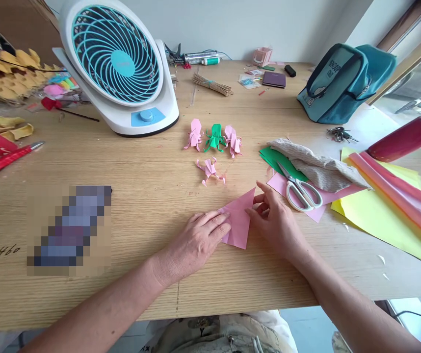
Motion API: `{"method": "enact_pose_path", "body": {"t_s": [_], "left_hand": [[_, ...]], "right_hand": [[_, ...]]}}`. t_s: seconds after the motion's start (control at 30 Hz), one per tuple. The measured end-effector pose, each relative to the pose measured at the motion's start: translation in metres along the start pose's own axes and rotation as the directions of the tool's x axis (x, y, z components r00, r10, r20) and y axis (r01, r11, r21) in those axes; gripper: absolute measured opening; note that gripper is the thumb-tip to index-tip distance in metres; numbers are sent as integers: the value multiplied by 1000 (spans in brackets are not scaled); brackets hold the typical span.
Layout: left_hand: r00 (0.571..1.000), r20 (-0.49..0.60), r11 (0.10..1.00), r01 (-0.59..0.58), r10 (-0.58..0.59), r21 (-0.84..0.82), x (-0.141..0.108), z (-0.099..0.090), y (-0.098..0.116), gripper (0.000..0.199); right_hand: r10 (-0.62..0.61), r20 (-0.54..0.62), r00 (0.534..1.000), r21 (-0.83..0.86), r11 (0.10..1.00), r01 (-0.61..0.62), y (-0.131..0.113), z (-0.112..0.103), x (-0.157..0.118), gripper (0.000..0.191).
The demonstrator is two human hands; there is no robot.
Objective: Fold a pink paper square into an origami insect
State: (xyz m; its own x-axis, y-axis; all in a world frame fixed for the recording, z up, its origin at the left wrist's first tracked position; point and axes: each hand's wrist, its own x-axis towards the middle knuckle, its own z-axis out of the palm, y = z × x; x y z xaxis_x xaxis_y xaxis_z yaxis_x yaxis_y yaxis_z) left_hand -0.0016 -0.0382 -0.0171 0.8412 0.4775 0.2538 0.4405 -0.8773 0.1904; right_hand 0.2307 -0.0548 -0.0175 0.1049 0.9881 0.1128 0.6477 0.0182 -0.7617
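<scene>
A folded sheet of pink paper with creases lies on the table in front of me. My left hand presses its left part down, fingers stretched flat over it. At the right edge, my right hand pinches the paper between thumb and bent fingers, its index finger raised. Beyond the sheet sits a pink origami figure with thin legs. Farther back stand a green origami figure and two more pink ones, a left one and a right one.
White-handled scissors rest on coloured paper to the right, beside a grey cloth. Yellow sheets and a red bottle are farther right. A fan, a teal bag and a blurred-out dark object also occupy the table.
</scene>
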Motion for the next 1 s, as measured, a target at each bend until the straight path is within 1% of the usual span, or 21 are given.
{"method": "enact_pose_path", "body": {"t_s": [0.2,0.37,0.43,0.5,0.57,0.6,0.63,0.67,0.73,0.8,0.87,0.9,0.93,0.97,1.0], "left_hand": [[1000,-16,1000,-11,11,0,0,1,-2,35],[1000,1,1000,-17,17,-6,-1,1,-4,35],[1000,7,1000,-10,10,-4,0,1,-4,37],[1000,12,1000,-5,5,-2,0,1,-4,40],[1000,14,1000,-1,1,-3,0,2,-4,42],[1000,14,1000,2,-2,-4,0,3,-4,42],[1000,16,1000,4,-4,-7,0,3,-4,42],[1000,21,1000,9,-8,-12,-1,3,-5,42],[1000,26,1000,10,-10,-27,-1,3,-5,44],[1000,22,999,7,-6,-49,0,3,-5,44],[1000,8,998,1,-1,-68,0,2,-4,44],[1000,3,997,-1,1,-72,0,1,-4,44],[1000,-1,998,-2,2,-70,0,1,-4,45],[1000,-8,998,-6,5,-65,0,1,-4,45],[1000,-17,998,-12,11,-56,0,1,-4,44]], "right_hand": [[70,-12,997,142,987,-68,-2,0,8,66],[64,-12,998,219,974,-60,-3,0,13,53],[42,-7,999,241,970,-39,-5,0,12,47],[5,-11,1000,240,971,-2,-8,-1,10,38],[-80,-33,996,183,979,84,-11,-1,7,21],[-150,-44,988,137,978,155,-12,-1,5,12],[-237,-44,970,85,967,240,-13,-1,2,5],[-331,-34,943,29,943,332,-13,-2,0,4],[-500,25,866,-91,861,500,-13,-3,-5,9],[-612,111,783,-221,753,619,-12,-5,-9,11],[-690,203,695,-322,623,713,-11,-7,-13,14],[-717,251,650,-348,560,752,-11,-9,-15,16],[-732,290,616,-364,511,779,-10,-10,-16,18],[-737,320,595,-372,480,795,-9,-10,-17,21],[-732,338,591,-378,469,798,-8,-11,-18,22]]}}
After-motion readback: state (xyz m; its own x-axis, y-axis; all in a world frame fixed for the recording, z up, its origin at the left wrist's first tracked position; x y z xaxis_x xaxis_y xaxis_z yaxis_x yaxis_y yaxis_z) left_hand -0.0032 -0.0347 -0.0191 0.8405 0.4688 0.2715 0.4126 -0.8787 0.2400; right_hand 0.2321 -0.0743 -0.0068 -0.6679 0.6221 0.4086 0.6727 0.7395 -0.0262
